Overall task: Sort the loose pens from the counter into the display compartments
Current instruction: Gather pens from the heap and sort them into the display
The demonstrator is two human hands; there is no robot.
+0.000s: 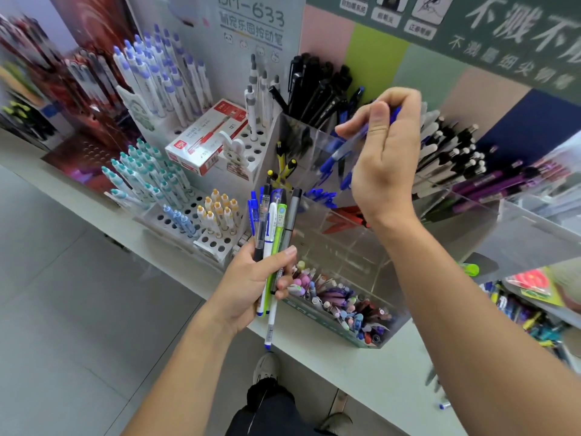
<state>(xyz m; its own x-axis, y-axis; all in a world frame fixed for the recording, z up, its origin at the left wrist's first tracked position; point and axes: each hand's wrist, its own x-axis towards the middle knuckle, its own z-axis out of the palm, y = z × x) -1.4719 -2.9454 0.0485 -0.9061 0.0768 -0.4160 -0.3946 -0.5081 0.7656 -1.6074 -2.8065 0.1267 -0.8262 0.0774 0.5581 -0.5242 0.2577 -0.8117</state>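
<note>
Lots of this is smeared: the red pens at far left are just blur, and your right hand (382, 146) covers most of the clear acrylic display compartments (317, 143) behind it. That hand pinches a blue translucent pen (347, 145) between thumb and fingers, held tilted above the compartment with blue-capped pens; its upper end hides behind your fingers. Your left hand (251, 281) grips a mixed bundle of loose pens (273, 221) (blue, black, white, green, grey) upright in front of the white counter edge (371, 366). Their small labels are too tiny to read. Readable stuff: the grey sign (251, 17) up top says "633", its start cut off, and the white-and-red pen box (206, 138) shows "12".
</note>
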